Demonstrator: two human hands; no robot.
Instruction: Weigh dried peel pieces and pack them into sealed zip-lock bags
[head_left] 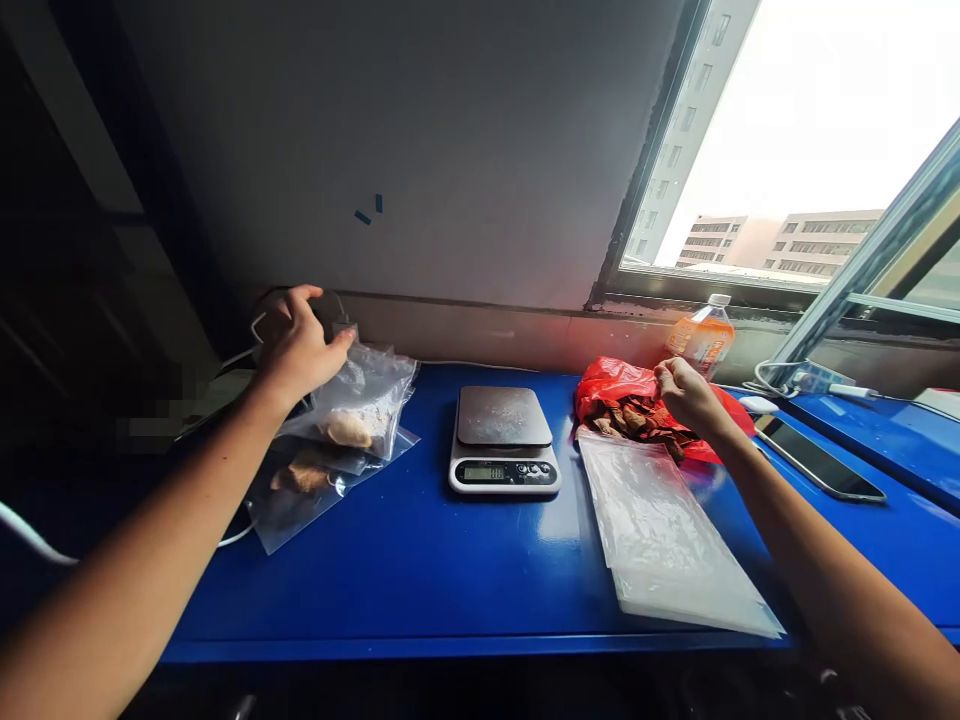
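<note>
Along the near right of the blue desk [420, 580] I see a stack of flat, clear bags [667, 530], its far end touching the red bag [611, 375]. To the left of the stack, mid-desk, stands a scale [504, 440] with a bare metal plate; its digits are too small for me to read. Farther left, two filled bags [371, 400] overlap, a pale lump in one and a brown lump in the other. Over their far end is the left hand [300, 345], thumb and forefinger spread; whether it touches the plastic I can't tell. A phone [817, 455] lies at the right. The right hand [686, 390] is at the red bag, fingers bunched together, and what they pinch is hidden from me. Dried brown pieces [622, 415] fill that bag's mouth. Behind it stands an orange bottle [701, 335], below the window [795, 130].
</note>
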